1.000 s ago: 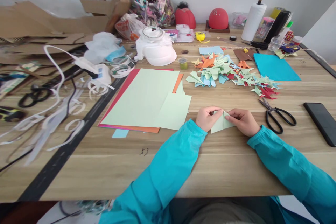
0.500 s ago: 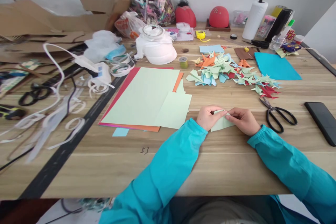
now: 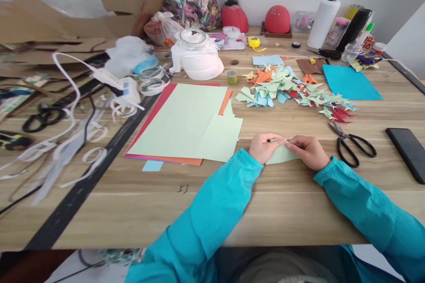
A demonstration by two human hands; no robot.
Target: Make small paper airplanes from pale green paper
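Note:
A small pale green paper piece (image 3: 281, 154) lies on the wooden table (image 3: 282, 203) between my two hands. My left hand (image 3: 264, 147) pinches its upper left edge with closed fingers. My right hand (image 3: 308, 151) pinches the top edge from the right, fingertips meeting the left ones. Both arms wear teal sleeves. A stack of large paper sheets (image 3: 181, 121), pale green on top of orange and red, lies just left of my hands.
A pile of folded paper shapes (image 3: 292, 90) lies beyond my hands. Black scissors (image 3: 353, 143) and a dark phone (image 3: 407, 152) lie to the right. A teal sheet (image 3: 350, 83), a paper towel roll (image 3: 323, 20), cardboard (image 3: 49, 26) and white straps (image 3: 66, 141) crowd the back and left.
The hands have stayed on the green piece; the fingertips have drawn closer together along its top edge. The view has shifted slightly downward.

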